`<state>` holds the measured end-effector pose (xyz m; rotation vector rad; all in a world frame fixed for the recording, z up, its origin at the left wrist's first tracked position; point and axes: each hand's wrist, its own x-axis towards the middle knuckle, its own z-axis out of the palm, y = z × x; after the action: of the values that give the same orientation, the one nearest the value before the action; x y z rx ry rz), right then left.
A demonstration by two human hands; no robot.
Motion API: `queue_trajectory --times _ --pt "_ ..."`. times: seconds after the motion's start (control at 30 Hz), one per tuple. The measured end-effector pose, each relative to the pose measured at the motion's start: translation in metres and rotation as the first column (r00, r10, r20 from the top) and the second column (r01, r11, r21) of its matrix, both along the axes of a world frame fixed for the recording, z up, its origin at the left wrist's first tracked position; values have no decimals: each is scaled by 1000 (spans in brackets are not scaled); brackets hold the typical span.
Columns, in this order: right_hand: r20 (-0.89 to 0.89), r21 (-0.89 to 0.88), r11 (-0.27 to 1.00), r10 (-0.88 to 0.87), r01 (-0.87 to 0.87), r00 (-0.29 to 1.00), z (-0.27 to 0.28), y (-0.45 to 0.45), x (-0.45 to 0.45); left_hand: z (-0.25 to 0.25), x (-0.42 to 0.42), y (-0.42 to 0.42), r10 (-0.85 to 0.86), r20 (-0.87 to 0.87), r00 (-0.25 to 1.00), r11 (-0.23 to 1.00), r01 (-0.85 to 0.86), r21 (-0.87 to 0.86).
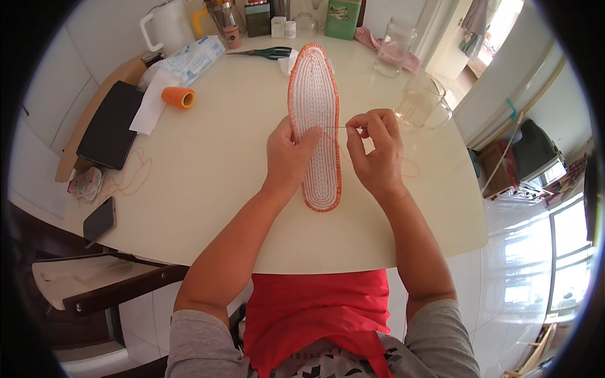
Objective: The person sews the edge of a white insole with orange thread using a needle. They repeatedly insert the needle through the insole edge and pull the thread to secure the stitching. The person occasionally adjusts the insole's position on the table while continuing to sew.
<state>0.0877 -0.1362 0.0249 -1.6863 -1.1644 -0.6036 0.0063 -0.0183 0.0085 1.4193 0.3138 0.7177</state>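
My left hand (292, 153) grips a white stitched shoe insole (315, 90) by its left side, the thumb lying across its face. Orange thread binds the insole's whole edge, and rows of stitches run along its length. It is held up over the table with the narrower end away from me. Just right of it, my right hand (375, 146) pinches a thin needle (341, 127) between thumb and fingertips. The needle lies level across the insole's right edge, its tip near my left thumb. A pale orange thread (412, 176) loops out behind my right hand.
On the cream table (212, 222) at left are an orange thread spool (178, 98), a black box (111, 125), a phone (99, 222) and loose thread (137, 177). Scissors (267, 53) lie behind the insole. A glass mug (422, 101) and a glass jar (396, 47) stand at right.
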Motion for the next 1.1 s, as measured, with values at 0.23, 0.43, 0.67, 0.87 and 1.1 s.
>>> queue_trajectory --times 0.23,0.43,0.67,0.87,1.1 --pt "20 -5 1000 20 -20 1000 -1 0 0 0 0 0 21 16 1000 1000 -21 16" --pt "26 -7 1000 29 -28 999 -1 1 -1 0 0 0 17 23 1000 1000 -18 18" --pt "11 -15 999 33 -33 999 -2 1 -1 0 0 0 25 13 1000 999 -26 22" --pt "9 -21 1000 18 -18 1000 -1 0 -2 1 -1 -1 13 9 1000 1000 -13 5" --pt "18 -17 999 41 -41 999 -2 1 -2 1 -1 -1 13 10 1000 1000 -13 4"
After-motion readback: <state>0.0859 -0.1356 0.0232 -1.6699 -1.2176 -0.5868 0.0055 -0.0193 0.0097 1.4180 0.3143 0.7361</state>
